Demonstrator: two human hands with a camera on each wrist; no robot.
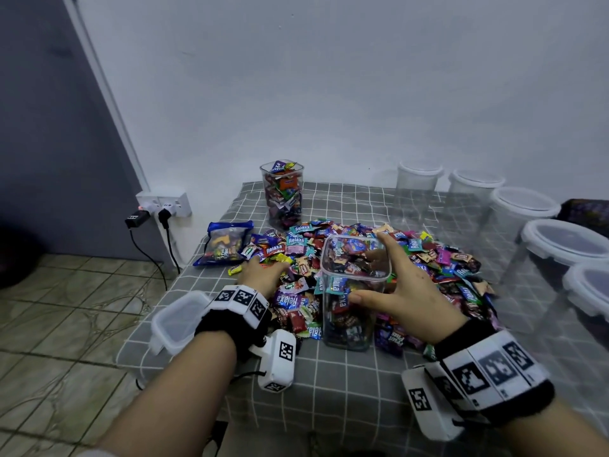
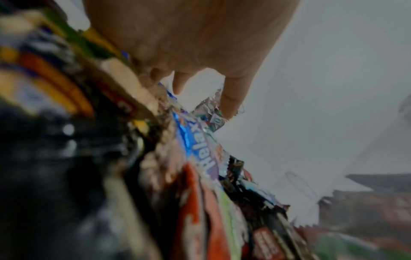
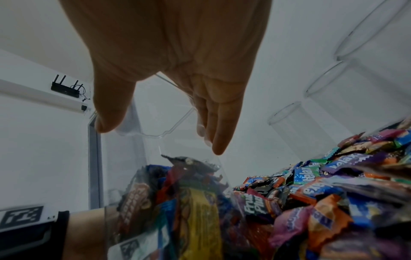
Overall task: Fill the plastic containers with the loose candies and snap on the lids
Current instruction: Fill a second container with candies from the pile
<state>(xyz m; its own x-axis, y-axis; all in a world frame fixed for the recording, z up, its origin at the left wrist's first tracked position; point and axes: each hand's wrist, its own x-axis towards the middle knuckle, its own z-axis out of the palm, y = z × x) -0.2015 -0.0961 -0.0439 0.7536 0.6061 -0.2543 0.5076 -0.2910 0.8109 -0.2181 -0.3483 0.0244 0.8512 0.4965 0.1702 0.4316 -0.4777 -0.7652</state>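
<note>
The right hand [image 1: 400, 293] is spanning the open top of the half-filled container [image 1: 354, 291], thumb on its near wall and fingers over the far rim, a wide grip around it. Just left of that grip, the left hand [image 1: 263, 272] is lying palm-down on the candy pile [image 1: 438, 262] covering the bench [image 1: 346, 384]; I cannot tell whether its fingers are closing on any candies. A lid [image 1: 178, 321] is sitting by the left wrist.
</note>
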